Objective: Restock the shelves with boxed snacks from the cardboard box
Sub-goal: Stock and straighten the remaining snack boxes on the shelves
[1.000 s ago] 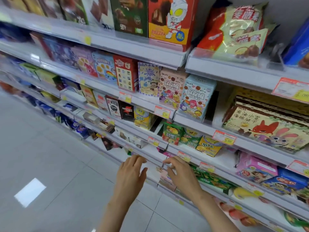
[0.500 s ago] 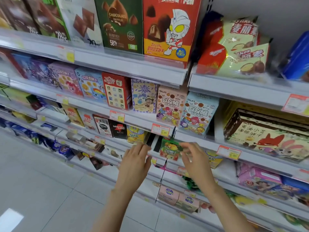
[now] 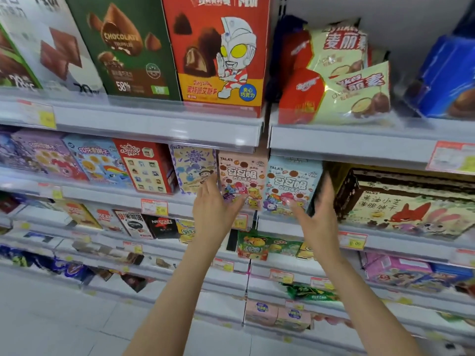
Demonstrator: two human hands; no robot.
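Two boxed snacks stand side by side on the second shelf (image 3: 159, 199): a pink cartoon box (image 3: 243, 177) and a light blue cartoon box (image 3: 293, 183). My left hand (image 3: 214, 211) is raised with straight fingers in front of the pink box's lower left corner, empty. My right hand (image 3: 317, 214) is up with spread fingers at the blue box's lower right edge, beside a dark gap; it holds nothing. Whether either hand touches a box is unclear. The cardboard box is out of view.
Large chocolate boxes (image 3: 216, 55) and snack bags (image 3: 344, 80) fill the top shelf. A wide brown fox-and-rabbit biscuit box (image 3: 411, 204) stands right of the blue box. Lower shelves hold green boxes (image 3: 257, 244) and small pink boxes (image 3: 277, 313). Grey floor tiles lie at the bottom left.
Both hands have risen from the lower shelves to the second shelf, now flanking the pink and blue boxes. The view tilted upward.
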